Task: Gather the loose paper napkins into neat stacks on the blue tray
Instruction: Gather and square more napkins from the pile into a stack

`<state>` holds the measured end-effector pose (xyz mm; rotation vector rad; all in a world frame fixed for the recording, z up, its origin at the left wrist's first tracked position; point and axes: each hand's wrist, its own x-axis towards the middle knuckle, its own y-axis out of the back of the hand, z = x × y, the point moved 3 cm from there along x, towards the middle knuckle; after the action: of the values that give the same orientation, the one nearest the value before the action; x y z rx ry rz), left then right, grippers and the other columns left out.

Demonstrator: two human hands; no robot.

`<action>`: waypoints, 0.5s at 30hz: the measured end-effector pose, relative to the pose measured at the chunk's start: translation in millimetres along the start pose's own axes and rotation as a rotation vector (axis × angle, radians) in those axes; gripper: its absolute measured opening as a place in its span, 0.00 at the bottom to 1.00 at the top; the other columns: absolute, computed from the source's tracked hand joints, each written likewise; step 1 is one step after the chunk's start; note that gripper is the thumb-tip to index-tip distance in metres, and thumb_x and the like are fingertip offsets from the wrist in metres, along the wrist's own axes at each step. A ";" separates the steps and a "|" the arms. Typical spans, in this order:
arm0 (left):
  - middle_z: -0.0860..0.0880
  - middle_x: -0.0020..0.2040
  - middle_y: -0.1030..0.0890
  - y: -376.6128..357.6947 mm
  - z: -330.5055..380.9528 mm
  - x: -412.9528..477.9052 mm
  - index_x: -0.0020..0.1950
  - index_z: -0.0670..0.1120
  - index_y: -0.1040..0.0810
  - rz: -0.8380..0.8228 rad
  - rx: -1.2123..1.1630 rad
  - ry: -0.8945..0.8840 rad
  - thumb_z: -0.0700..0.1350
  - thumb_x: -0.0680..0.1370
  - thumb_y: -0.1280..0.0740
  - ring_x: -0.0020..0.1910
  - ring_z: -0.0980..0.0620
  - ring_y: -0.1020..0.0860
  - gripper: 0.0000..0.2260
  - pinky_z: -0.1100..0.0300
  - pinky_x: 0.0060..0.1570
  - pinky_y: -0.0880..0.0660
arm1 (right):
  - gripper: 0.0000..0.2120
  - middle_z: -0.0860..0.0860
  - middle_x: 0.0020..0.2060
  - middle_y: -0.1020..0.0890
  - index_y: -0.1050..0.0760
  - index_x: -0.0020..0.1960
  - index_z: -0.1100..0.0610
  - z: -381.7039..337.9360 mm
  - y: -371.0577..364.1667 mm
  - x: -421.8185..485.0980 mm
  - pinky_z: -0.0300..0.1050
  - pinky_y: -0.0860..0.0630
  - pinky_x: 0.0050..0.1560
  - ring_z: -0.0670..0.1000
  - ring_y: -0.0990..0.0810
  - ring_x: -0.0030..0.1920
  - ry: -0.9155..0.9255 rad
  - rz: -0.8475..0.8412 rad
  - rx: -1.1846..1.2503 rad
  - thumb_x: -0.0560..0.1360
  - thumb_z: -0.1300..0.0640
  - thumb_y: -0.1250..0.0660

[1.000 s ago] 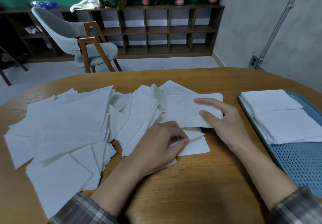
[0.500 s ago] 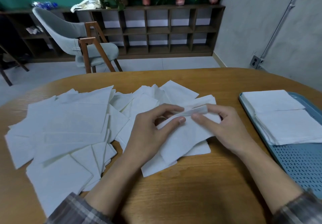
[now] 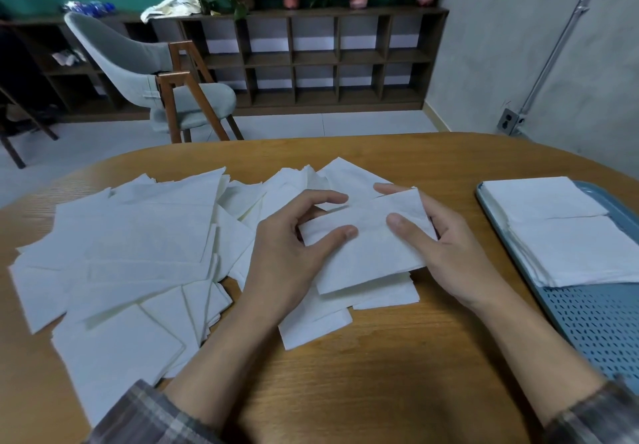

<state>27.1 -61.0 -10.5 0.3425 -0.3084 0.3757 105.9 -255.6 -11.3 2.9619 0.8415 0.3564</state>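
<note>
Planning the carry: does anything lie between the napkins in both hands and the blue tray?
Nothing visible. Only bare table separates the held napkins, in the left hand and right hand, from the blue tray. Two napkin stacks fill its far end; the near part is free.

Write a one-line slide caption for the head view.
Left hand and right hand grip a bundle of napkins beside the loose pile on the table; two stacks sit on the blue tray.
</note>
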 end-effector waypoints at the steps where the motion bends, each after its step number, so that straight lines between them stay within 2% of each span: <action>1: 0.60 0.47 0.15 -0.3 -0.7 -0.4 0.58 0.55 0.16 0.008 0.019 -0.011 0.46 0.75 0.20 0.50 0.58 0.18 0.14 0.70 0.44 0.26 | 0.18 0.42 0.59 0.15 0.22 0.70 0.45 0.4 -0.1 0.2 0.37 0.20 0.49 0.44 0.16 0.58 0.011 0.008 -0.007 0.83 0.57 0.33; 3: 0.60 0.51 0.17 -0.3 -2.0 -0.6 0.60 0.55 0.16 0.065 0.109 -0.061 0.48 0.75 0.20 0.53 0.59 0.19 0.15 0.70 0.47 0.26 | 0.20 0.42 0.60 0.16 0.24 0.72 0.43 0.0 1.1 1.4 0.37 0.20 0.50 0.44 0.16 0.58 0.034 0.030 -0.008 0.82 0.58 0.33; 5: 0.60 0.59 0.21 1.8 -2.1 0.8 0.64 0.57 0.19 0.130 0.182 -0.062 0.56 0.75 0.23 0.59 0.62 0.22 0.19 0.70 0.52 0.26 | 0.25 0.45 0.64 0.17 0.27 0.74 0.41 -0.3 4.2 2.9 0.41 0.18 0.51 0.49 0.16 0.61 0.035 0.038 0.121 0.81 0.60 0.32; 7: 0.61 0.64 0.23 2.8 -3.5 3.1 0.69 0.62 0.24 0.058 0.060 0.075 0.64 0.74 0.28 0.62 0.65 0.24 0.25 0.69 0.56 0.25 | 0.29 0.52 0.64 0.17 0.29 0.75 0.37 -0.6 6.6 4.3 0.46 0.16 0.52 0.55 0.15 0.61 -0.014 0.000 0.371 0.79 0.61 0.32; 9: 0.60 0.65 0.21 -1.9 -3.8 2.7 0.72 0.67 0.27 -0.122 -0.227 0.223 0.69 0.75 0.30 0.63 0.60 0.20 0.25 0.62 0.59 0.21 | 0.31 0.55 0.62 0.16 0.29 0.74 0.34 -0.1 7.0 5.4 0.49 0.15 0.53 0.57 0.15 0.60 -0.052 -0.030 0.477 0.79 0.62 0.31; 11: 0.58 0.67 0.20 -7.6 -4.2 0.3 0.71 0.71 0.28 -0.211 -0.397 0.289 0.69 0.76 0.31 0.64 0.54 0.18 0.23 0.52 0.63 0.20 | 0.30 0.54 0.61 0.15 0.31 0.73 0.32 3.7 7.4 6.1 0.50 0.16 0.54 0.56 0.15 0.60 -0.076 -0.004 0.359 0.80 0.61 0.32; 12: 0.58 0.69 0.21 -8.6 -3.2 -0.8 0.72 0.72 0.31 -0.205 -0.384 0.273 0.67 0.77 0.31 0.64 0.54 0.18 0.23 0.51 0.62 0.20 | 0.30 0.51 0.60 0.15 0.32 0.73 0.32 5.2 7.1 6.7 0.51 0.17 0.55 0.55 0.15 0.60 -0.068 0.019 0.229 0.81 0.61 0.32; 15: 0.61 0.71 0.25 -8.6 -3.7 -1.8 0.77 0.71 0.41 -0.144 -0.180 0.134 0.53 0.82 0.29 0.62 0.57 0.18 0.30 0.56 0.56 0.17 | 0.26 0.44 0.58 0.15 0.33 0.71 0.30 7.5 8.5 6.4 0.47 0.16 0.56 0.50 0.14 0.58 -0.045 0.054 -0.023 0.84 0.58 0.34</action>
<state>29.9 -67.7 -16.8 0.1608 -0.1830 0.2257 117.4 -259.3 -16.4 2.9642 0.7488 0.2988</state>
